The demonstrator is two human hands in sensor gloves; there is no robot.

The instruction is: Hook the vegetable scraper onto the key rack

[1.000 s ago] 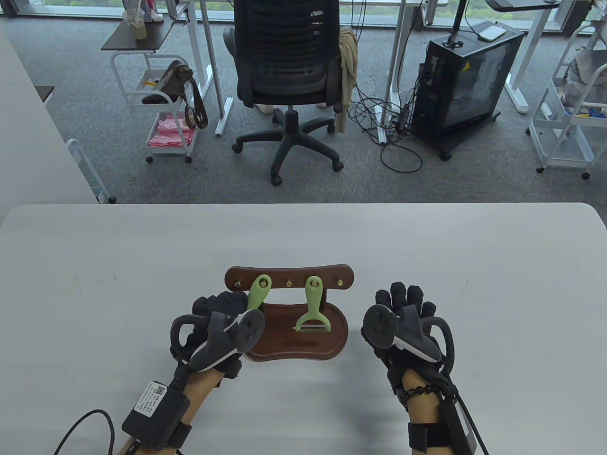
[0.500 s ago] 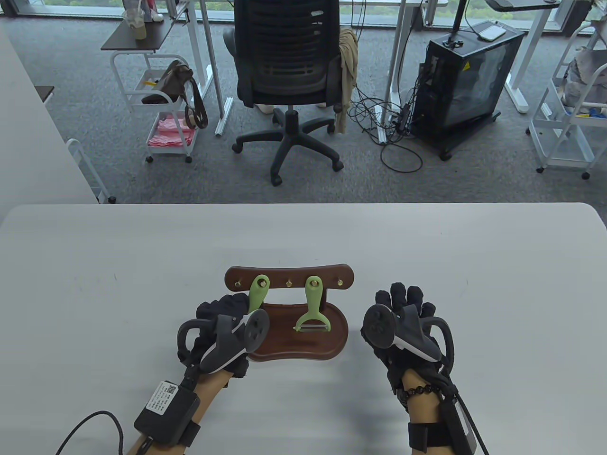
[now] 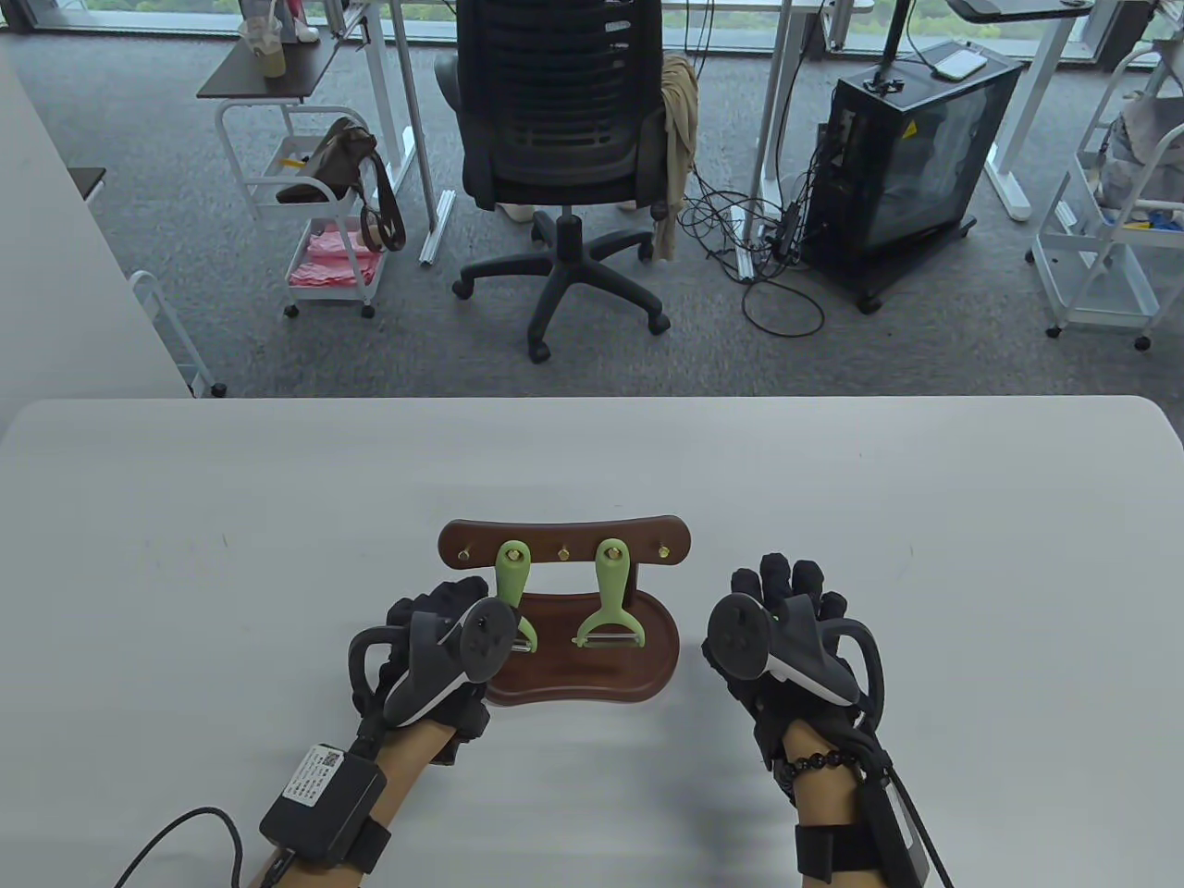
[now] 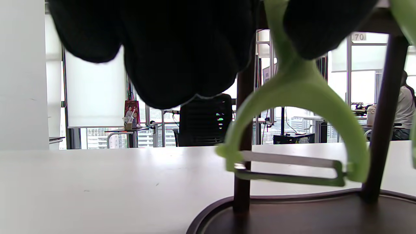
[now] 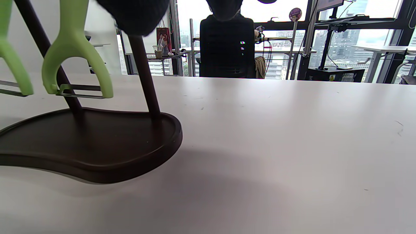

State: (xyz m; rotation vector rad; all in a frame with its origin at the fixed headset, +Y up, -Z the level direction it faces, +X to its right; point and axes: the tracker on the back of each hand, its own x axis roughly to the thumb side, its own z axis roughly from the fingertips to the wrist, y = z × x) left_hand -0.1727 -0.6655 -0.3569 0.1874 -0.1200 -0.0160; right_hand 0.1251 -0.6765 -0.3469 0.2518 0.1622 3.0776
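Our left hand [image 3: 435, 647] sits at the left light-green plastic vegetable scraper [image 3: 511, 578] hanging on the dark wooden key rack [image 3: 564, 541]; grip can't be told, tracker blocks it. Our right hand [image 3: 786, 638] rests on the white table [image 3: 832, 481], fingers spread, holding nothing. Second green scraper [image 3: 610, 597] hangs alongside.

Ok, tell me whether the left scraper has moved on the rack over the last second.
Yes. The left scraper swung from tilted to hanging straight below its hook on the key rack, parallel with the right scraper.
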